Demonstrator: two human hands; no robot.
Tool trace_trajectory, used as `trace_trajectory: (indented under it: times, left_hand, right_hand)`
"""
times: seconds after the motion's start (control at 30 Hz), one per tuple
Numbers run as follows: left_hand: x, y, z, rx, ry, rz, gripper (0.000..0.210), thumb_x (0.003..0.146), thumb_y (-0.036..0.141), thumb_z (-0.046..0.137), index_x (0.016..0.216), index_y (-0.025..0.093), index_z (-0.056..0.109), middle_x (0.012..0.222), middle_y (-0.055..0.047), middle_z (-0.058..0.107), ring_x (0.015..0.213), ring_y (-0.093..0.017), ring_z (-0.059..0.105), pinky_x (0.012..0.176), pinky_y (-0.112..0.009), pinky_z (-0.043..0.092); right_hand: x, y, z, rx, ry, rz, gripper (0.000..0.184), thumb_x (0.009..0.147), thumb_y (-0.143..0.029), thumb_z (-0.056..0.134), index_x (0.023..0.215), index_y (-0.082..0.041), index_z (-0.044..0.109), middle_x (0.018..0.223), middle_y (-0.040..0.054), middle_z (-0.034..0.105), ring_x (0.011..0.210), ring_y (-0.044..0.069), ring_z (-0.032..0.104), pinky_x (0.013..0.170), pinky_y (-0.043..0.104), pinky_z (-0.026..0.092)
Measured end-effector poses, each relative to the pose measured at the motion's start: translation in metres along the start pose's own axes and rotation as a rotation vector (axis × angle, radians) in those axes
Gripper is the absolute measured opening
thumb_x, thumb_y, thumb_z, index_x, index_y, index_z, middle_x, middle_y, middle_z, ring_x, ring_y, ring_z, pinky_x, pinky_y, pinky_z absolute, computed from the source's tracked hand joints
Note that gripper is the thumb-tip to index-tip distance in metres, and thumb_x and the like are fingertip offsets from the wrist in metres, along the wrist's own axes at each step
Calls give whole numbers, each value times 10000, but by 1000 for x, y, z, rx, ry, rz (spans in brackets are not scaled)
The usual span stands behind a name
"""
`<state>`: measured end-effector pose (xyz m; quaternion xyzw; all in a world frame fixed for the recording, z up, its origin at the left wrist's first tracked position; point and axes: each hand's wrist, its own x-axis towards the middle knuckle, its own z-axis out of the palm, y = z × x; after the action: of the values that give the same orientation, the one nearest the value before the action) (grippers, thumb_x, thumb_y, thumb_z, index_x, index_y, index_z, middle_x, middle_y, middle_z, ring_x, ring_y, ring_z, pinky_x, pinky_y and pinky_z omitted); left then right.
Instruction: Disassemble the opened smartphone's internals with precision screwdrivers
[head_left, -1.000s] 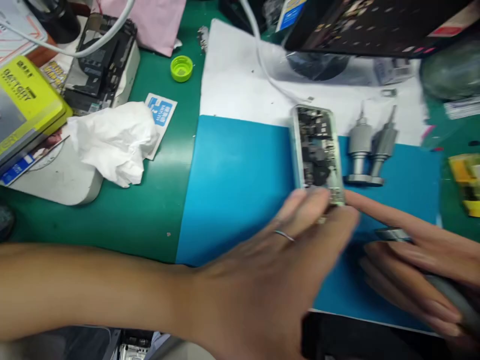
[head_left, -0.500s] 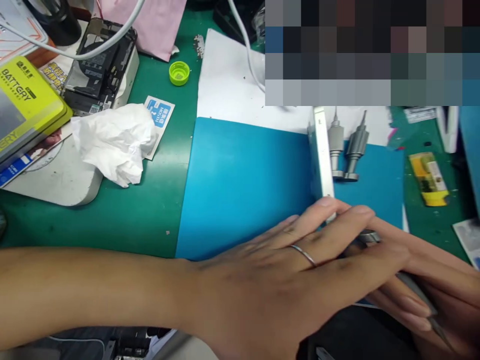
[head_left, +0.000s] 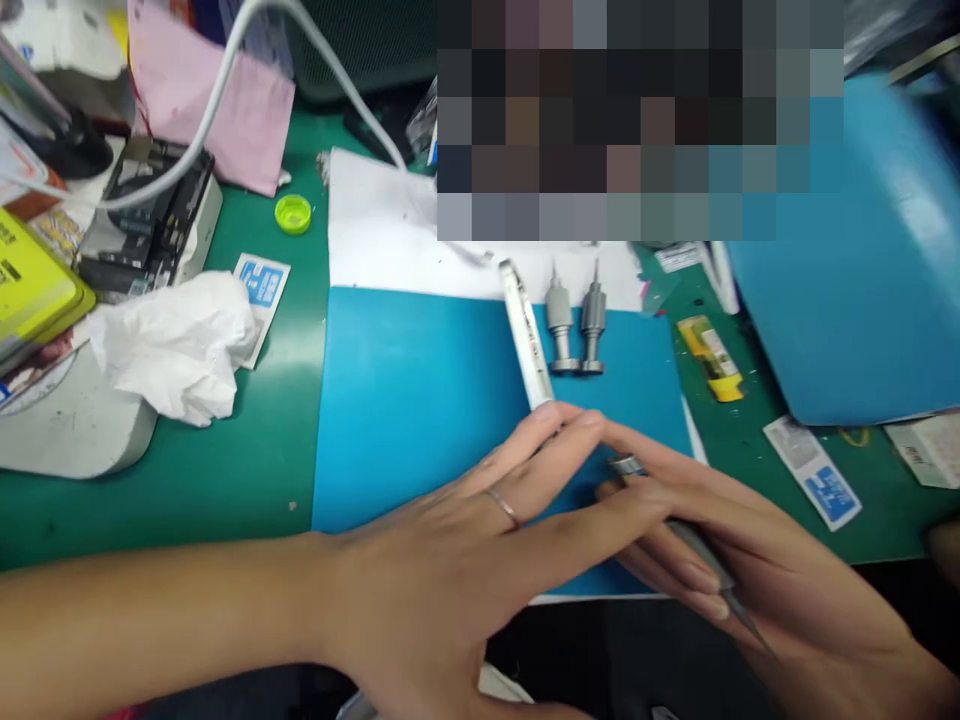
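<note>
My left hand (head_left: 442,560), with a ring on one finger, reaches in from the left with long, spread fingers. Its fingertips curl over the near end of a slim white-edged phone (head_left: 526,340), which is tipped up on its edge. The phone's faces are hidden from me. My right hand (head_left: 757,530) meets the left one there, its index finger lying by the same end of the phone. Tucked in the right palm is a grey screwdriver (head_left: 697,555), its thin tip pointing to the lower right. Two more grey screwdrivers (head_left: 559,325) stand upright to the phone's right.
Beneath lies a blue mat (head_left: 412,400) with white paper (head_left: 375,220) behind it. To the left are crumpled tissue (head_left: 180,345), a green cap (head_left: 292,214) and an opened device (head_left: 154,215). A yellow packet (head_left: 712,360) lies right. A white cable (head_left: 217,100) arches above.
My view has swung to the right, so everything sits further left and a large blue panel shows at right. The phone's edge now leans left. Both hands keep their grips.
</note>
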<state>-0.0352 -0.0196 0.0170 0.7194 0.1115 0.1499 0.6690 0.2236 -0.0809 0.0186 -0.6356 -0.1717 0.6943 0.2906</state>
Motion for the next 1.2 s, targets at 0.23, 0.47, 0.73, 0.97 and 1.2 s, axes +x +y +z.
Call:
trace_trajectory:
  times: [0.23,0.47,0.73,0.97,1.2]
  left_hand:
    - [-11,-4,-2,-44,120,-92,1100,848,446,847,1677,375,129,1737,20,-136,1596,-443,-91,1278,-688,97]
    - [-13,1,0,-78,206,-139,927,913,506,769,1665,413,234,1769,52,-61,1615,-435,-64,1294,-664,96]
    - [5,5,14,-342,579,-426,673,1035,654,449,1655,493,244,1765,186,25,1656,-360,31,1340,-575,208]
    - [-6,11,13,-183,481,-269,891,934,630,674,1673,450,213,1783,129,-30,1648,-405,-43,1349,-582,137]
    - [-14,4,17,-252,551,-256,918,970,596,659,1695,412,127,1795,63,27,1663,-351,13,1371,-508,117]
  right_hand:
    - [1,-14,12,117,-121,25,879,932,-460,745,1663,-218,321,458,-69,481,363,58,377,406,146,335]
    - [7,-9,1,99,-199,19,972,961,-494,700,1700,-178,153,468,-74,502,372,65,372,424,154,363]
    - [10,-13,3,113,-261,41,941,977,-478,674,1696,-140,170,505,-65,504,396,62,357,423,157,351]
    - [7,-12,6,44,-270,4,947,971,-509,670,1687,-102,202,518,-63,507,411,68,350,444,193,326]
    - [8,-3,4,-11,-285,-22,958,951,-570,669,1685,-133,236,502,-68,494,414,81,369,478,217,357]
